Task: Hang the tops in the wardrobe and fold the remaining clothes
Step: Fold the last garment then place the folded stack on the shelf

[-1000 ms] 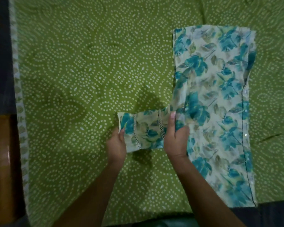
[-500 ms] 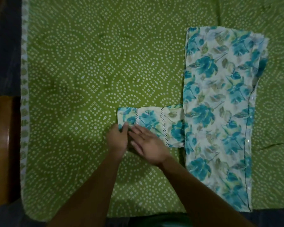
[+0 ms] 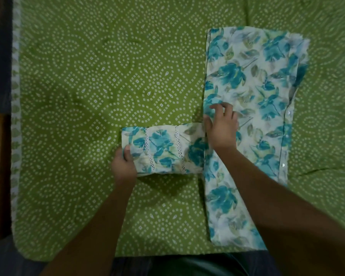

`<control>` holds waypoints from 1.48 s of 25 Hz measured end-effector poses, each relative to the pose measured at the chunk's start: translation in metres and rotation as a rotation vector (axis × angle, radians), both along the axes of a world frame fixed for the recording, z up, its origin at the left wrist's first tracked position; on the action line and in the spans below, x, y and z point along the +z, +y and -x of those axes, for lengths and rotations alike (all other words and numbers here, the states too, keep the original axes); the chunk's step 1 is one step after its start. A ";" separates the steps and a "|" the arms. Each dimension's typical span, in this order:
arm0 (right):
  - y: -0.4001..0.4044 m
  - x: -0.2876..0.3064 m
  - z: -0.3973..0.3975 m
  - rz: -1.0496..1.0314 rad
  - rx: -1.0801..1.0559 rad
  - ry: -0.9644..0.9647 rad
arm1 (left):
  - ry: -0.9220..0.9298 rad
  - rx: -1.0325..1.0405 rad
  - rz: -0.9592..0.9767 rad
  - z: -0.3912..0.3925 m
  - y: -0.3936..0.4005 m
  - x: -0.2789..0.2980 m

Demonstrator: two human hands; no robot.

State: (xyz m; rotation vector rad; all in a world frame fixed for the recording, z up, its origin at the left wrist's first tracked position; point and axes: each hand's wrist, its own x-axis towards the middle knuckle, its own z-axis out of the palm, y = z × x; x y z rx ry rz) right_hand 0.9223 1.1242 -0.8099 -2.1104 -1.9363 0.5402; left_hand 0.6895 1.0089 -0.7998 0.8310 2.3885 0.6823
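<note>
On my feed now: two arms come in from the bottom edge, both bare from wrist to where the frame cuts them off. The left forearm [image 3: 100, 222] looks the slimmer in this wide lens; the right forearm [image 3: 277, 196] swells large near the corner, which is lens stretch as far as I can tell. The left hand [image 3: 124, 166] shows a short, rounded thumbnail. The right hand [image 3: 221, 130] shows knuckles and a few blurred fingertips, too soft for me to read the nails. At bottom centre I get a strip of dark green, slightly shiny clothing [image 3: 187, 264], with darker blue-grey cloth at either side.
</note>
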 end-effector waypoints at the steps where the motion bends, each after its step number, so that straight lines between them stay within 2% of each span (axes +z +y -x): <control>1: -0.011 0.005 -0.011 0.043 -0.140 0.230 | -0.056 0.042 -0.093 -0.009 0.004 0.015; 3: -0.037 0.022 -0.036 0.191 -0.430 0.741 | -0.166 0.075 -0.295 -0.037 0.019 0.052; 5: -0.062 0.047 -0.068 0.431 -0.649 1.195 | -0.278 -0.112 -0.383 -0.088 0.033 0.084; 7: -0.082 0.069 -0.112 0.609 -0.669 1.634 | -0.334 -0.494 -0.335 -0.153 0.037 0.103; 8: -0.087 0.079 -0.133 0.654 -0.648 1.857 | -0.259 -0.722 -0.288 -0.184 0.035 0.106; 9: -0.090 0.086 -0.150 0.662 -0.622 1.991 | -0.127 -0.920 -0.255 -0.209 0.032 0.101; 10: -0.094 0.084 -0.162 0.671 -0.624 1.968 | 0.041 -1.055 -0.252 -0.226 0.027 0.088; 11: -0.098 0.075 -0.173 0.694 -0.652 1.799 | 0.205 -1.126 -0.230 -0.236 0.023 0.068; 13: -0.102 0.052 -0.182 0.635 -0.784 1.283 | 0.421 -1.126 -0.058 -0.236 0.018 0.028; 14: -0.104 0.042 -0.186 0.605 -0.822 1.158 | 0.463 -1.127 0.074 -0.231 0.016 0.011; 16: -0.108 0.021 -0.196 0.581 -0.878 1.093 | 0.509 -1.164 0.233 -0.218 0.010 -0.018; 17: -0.112 0.009 -0.202 0.566 -0.901 1.053 | 0.536 -1.177 0.261 -0.213 0.010 -0.028; 19: -0.119 -0.005 -0.212 0.491 -0.776 0.790 | 0.578 -1.158 0.278 -0.203 0.013 -0.037; 21: -0.129 -0.005 -0.224 0.339 -0.433 0.394 | 0.563 -1.221 0.254 -0.191 0.019 -0.034; 22: -0.135 -0.005 -0.234 0.247 -0.191 0.235 | 0.563 -1.328 0.180 -0.182 0.021 -0.029; 25: -0.150 -0.011 -0.284 0.073 0.748 -0.150 | 0.542 -1.868 -0.091 -0.144 0.011 -0.024; 27: -0.150 -0.022 -0.311 0.080 1.245 -0.322 | 0.545 -2.108 -0.153 -0.128 0.006 -0.036; 29: -0.141 -0.039 -0.314 0.089 1.396 -0.310 | 0.581 -2.141 -0.141 -0.139 0.000 -0.051; 31: -0.130 -0.048 -0.300 0.126 1.335 -0.233 | 0.557 -2.029 -0.158 -0.155 -0.007 -0.059; 33: -0.123 -0.044 -0.291 0.201 1.201 -0.054 | 0.359 -1.862 -0.177 -0.161 -0.013 -0.062; 34: -0.120 -0.035 -0.287 0.293 1.046 0.089 | 0.186 -1.724 -0.144 -0.163 -0.013 -0.062; 35: -0.114 -0.023 -0.281 0.424 0.807 0.245 | -0.014 -1.503 -0.059 -0.167 -0.010 -0.059; 37: -0.086 -0.002 -0.265 0.727 0.164 0.629 | -0.396 -0.813 0.147 -0.178 0.014 -0.048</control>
